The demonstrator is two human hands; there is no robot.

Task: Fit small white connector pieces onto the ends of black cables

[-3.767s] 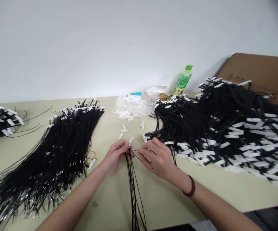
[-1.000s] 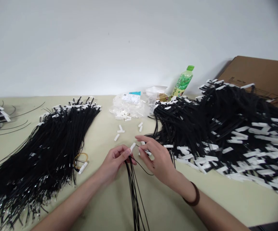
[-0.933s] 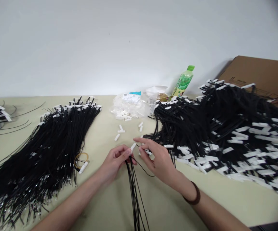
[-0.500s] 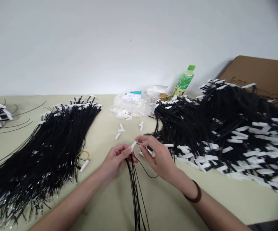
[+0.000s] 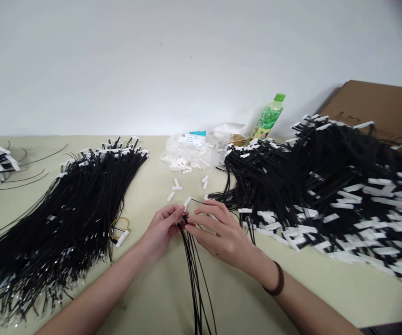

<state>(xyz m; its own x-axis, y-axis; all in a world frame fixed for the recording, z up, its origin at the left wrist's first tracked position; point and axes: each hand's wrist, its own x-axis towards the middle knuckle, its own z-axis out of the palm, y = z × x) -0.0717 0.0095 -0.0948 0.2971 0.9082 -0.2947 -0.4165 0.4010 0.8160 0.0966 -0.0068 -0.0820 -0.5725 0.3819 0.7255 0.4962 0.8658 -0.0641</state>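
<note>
My left hand is closed, thumb and fingers pinching a small white plastic connector and the top of a thin bundle of black wires. Those wires hang down towards the bottom edge of the view. My right hand is beside it on the right, fingers stretched and spread, the tips close to the wires under the connector. Whether they touch the wires I cannot tell. A single black wire end sticks out above the right fingers.
Loose white connectors lie beyond my hands, before a clear plastic bag of them. A large pile of black wires is on the left; white-ended wires heap on the right. A green-capped bottle and cardboard stand behind.
My right hand has let go of the area by the white connector's tip, moved down, and spread its fingers. The connector in my left hand has shifted slightly left and up.
</note>
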